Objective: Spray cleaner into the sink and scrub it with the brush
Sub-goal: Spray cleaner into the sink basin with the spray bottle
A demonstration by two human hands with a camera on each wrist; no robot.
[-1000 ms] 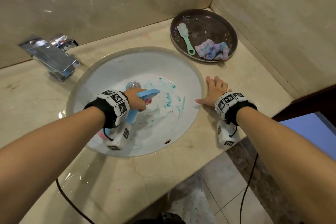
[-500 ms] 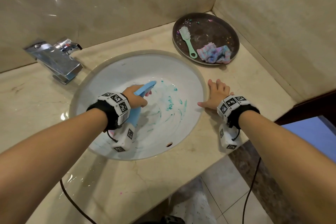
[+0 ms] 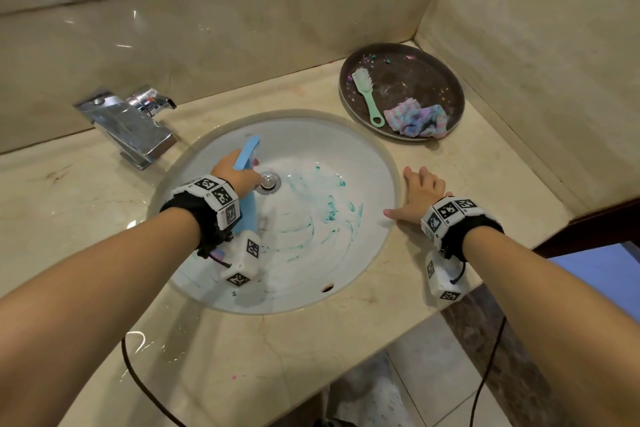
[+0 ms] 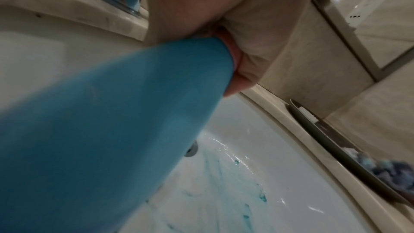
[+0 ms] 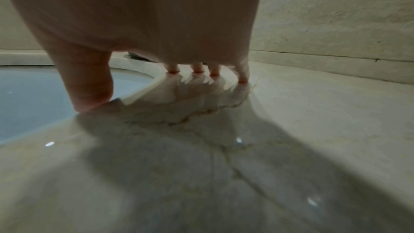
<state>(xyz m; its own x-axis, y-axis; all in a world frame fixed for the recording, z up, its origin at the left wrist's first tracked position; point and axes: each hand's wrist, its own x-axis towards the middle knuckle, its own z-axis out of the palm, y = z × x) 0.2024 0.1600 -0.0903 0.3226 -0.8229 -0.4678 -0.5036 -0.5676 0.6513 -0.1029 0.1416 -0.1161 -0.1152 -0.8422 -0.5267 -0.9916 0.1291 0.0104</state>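
Observation:
My left hand (image 3: 235, 173) grips a blue spray bottle (image 3: 246, 152) by its neck, low inside the white sink (image 3: 311, 142); the nozzle points toward the back wall of the basin, just left of the drain (image 3: 267, 181). In the left wrist view the bottle (image 4: 112, 130) fills the frame, with my hand (image 4: 212, 15) wrapped round its top. Teal smears (image 3: 332, 208) streak the right half of the bowl. The mint-green brush (image 3: 367, 94) lies untouched in a brown tray (image 3: 415, 69). My right hand (image 3: 420, 194) rests flat on the counter beside the sink rim, its fingertips (image 5: 197, 69) pressing the marble.
A chrome faucet (image 3: 128, 125) stands at the sink's back left. A pink-and-blue cloth (image 3: 415, 120) lies in the tray beside the brush. Marble walls close the back and right of the counter (image 5: 291, 130). A mirror edge runs along the top, and black cables hang off the front edge.
My left hand has carried the bottle from the basin's middle toward its back left, and the nozzle has swung from pointing right to pointing away. My right hand has stayed put.

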